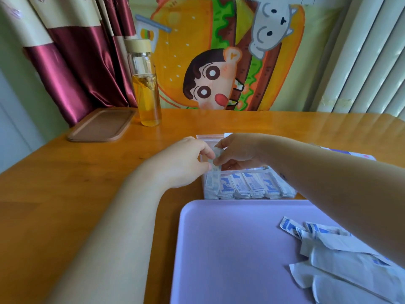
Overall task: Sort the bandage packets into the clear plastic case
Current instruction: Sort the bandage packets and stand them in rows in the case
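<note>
Bandage packet (215, 157) is being pinched between left hand (186, 163) and right hand (238, 151) just above the clear plastic case (252, 170), at its left end; lowering it upright, aligned with the filed packets (249, 187), is looking wisest.

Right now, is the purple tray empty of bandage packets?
No, a loose pile of bandage packets lies at the right of the purple tray.

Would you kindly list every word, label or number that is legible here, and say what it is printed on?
Packets in the clear case: blue print, too blurred to read.
Loose packets on the purple tray: blue print, also unreadable.
No other text shows.
</note>
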Demonstrator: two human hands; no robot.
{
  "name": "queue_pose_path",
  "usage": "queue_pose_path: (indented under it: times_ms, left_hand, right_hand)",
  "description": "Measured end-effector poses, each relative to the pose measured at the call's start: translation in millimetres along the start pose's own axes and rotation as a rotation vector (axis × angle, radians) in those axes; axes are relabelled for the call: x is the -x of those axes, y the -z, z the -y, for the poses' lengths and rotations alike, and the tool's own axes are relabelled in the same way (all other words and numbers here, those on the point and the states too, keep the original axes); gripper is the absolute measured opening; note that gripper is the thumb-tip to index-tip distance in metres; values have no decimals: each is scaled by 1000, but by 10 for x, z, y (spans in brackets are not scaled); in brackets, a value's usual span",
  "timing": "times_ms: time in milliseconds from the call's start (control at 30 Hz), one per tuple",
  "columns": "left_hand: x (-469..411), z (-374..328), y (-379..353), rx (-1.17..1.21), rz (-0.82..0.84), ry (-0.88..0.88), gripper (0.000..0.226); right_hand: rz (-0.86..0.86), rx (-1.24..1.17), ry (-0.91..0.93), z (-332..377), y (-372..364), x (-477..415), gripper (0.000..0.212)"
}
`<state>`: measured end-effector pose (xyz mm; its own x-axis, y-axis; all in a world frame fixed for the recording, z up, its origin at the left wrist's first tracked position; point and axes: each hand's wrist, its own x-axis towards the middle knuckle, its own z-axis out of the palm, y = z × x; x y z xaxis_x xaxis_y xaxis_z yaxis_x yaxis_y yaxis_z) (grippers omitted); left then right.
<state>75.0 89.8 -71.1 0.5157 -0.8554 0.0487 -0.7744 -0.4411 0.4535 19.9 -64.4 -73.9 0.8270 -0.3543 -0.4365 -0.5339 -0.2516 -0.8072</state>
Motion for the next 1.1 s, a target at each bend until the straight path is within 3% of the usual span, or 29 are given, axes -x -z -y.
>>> queue_pose_path:
  times_ms: [100,200,267,600,733,833,1100]
  left_hand:
    - [2,-10,2,-4,-2,1,23]
    - [8,-15,0,-1,-4,0,23]
    - [11,-17,-4,0,-4,-1,23]
    - [27,-22,4,1,4,-2,22]
    - [25,-25,14,16,13,9,17]
    - [23,-29,11,21,8,13,8]
    - [3,0,-8,2,-1,10,13]
  right_hand:
    - [-78,136,27,-7,-71,-32,38]
    - [-187,505,98,-48,-126,-74,39]
    - [-228,625,134,-52,-163,-72,42]
    - [-243,562,142,-23,-134,-15,45]
    - [-210,424,145,8,-53,47,30]
    - [-203,533,141,29,-1,87,22]
    - [-190,664,106,-16,25,164,24]
